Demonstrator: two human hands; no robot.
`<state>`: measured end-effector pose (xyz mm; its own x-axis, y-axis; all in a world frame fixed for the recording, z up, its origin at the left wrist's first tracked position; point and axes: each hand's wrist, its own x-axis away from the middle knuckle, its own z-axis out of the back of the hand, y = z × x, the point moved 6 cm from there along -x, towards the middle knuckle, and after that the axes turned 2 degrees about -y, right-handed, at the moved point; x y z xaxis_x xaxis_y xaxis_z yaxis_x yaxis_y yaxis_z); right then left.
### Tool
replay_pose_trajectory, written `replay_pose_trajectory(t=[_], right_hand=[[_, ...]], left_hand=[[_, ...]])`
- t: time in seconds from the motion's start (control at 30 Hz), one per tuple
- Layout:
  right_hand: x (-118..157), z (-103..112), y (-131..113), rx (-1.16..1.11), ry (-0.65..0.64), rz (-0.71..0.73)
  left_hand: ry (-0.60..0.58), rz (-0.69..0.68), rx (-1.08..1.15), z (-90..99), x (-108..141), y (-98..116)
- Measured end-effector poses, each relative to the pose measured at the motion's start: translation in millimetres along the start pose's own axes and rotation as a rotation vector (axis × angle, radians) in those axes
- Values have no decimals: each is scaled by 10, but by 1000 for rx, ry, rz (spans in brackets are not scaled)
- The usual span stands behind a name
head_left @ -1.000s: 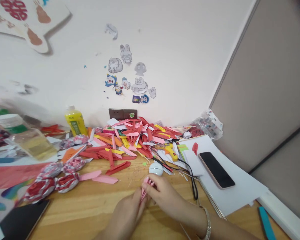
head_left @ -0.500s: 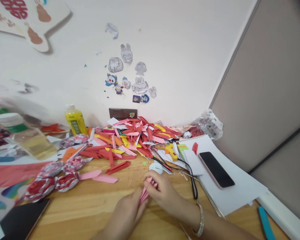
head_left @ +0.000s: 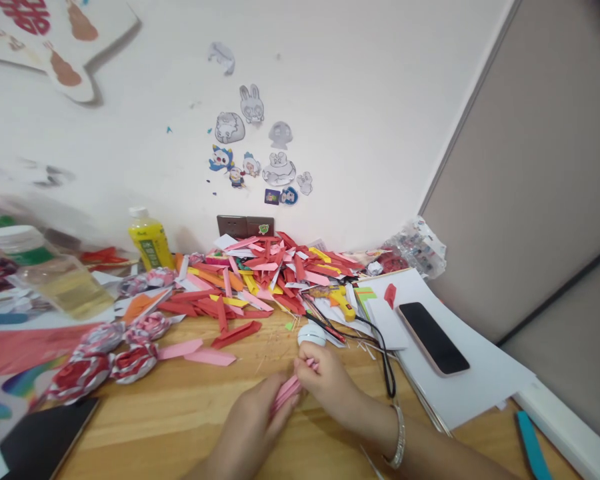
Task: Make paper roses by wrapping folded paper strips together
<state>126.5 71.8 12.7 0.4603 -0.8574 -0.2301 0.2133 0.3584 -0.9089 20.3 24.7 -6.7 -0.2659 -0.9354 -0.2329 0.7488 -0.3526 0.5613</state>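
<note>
Between my two hands, low over the wooden table [head_left: 180,413], is a pink folded paper piece [head_left: 286,392]. My left hand [head_left: 260,410] is closed around its near end, thumb along the top. At the far end my right hand [head_left: 320,380] pinches the same piece, fingers curled over it; a silvery bracelet circles that wrist. Just beyond the right hand sits a small white round object [head_left: 311,335]. Two pink paper strips [head_left: 210,357] lie flat to the left of the hands. The paper's underside and its ends are hidden by my fingers.
A heap of red, pink, yellow and white folded strips [head_left: 280,267] lies against the wall. A yellow glue gun [head_left: 343,303] trails a black cord. At right, a phone [head_left: 434,338] rests on white sheets [head_left: 485,393]. Left stand a yellow bottle [head_left: 150,240] and red-white paper balls [head_left: 135,363].
My right hand has shifted slightly right and turned over the far end of the pink paper. My left hand still grips the near end, and more of the strip's length shows between them.
</note>
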Motion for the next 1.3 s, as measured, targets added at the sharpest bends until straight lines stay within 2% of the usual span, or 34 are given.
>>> replay_pose_trajectory(t=[0.13,0.2,0.4,0.53,0.67,0.77,0.87,0.97,1.17,1.3], right_hand=[[-8,-12,152,-116,21,-60],[-7,-26,179,-141,20,-75],[10,-78,152,-181,-8,-113],[40,-96,111,-180,-27,-115],[59,-41,-43,-49,-54,30],[58,4,-166,117,-172,171],[56,44,-213,256,-321,245],[58,83,-250,284,-365,287],[63,41,-211,128,-280,148],[65,26,-157,120,-236,93]], left_hand=[[80,-118,-326,40,10,29],[94,-140,-403,41,17,32],[-10,-16,-482,29,9,1],[-54,2,-405,16,-11,-11],[-46,-35,-304,-17,-13,-27],[-80,-90,-207,-57,-4,-17],[-129,-107,-111,-68,-3,-2],[-139,-90,5,-33,-12,18],[-117,-85,115,-23,-14,35],[-63,-116,112,-37,-3,24]])
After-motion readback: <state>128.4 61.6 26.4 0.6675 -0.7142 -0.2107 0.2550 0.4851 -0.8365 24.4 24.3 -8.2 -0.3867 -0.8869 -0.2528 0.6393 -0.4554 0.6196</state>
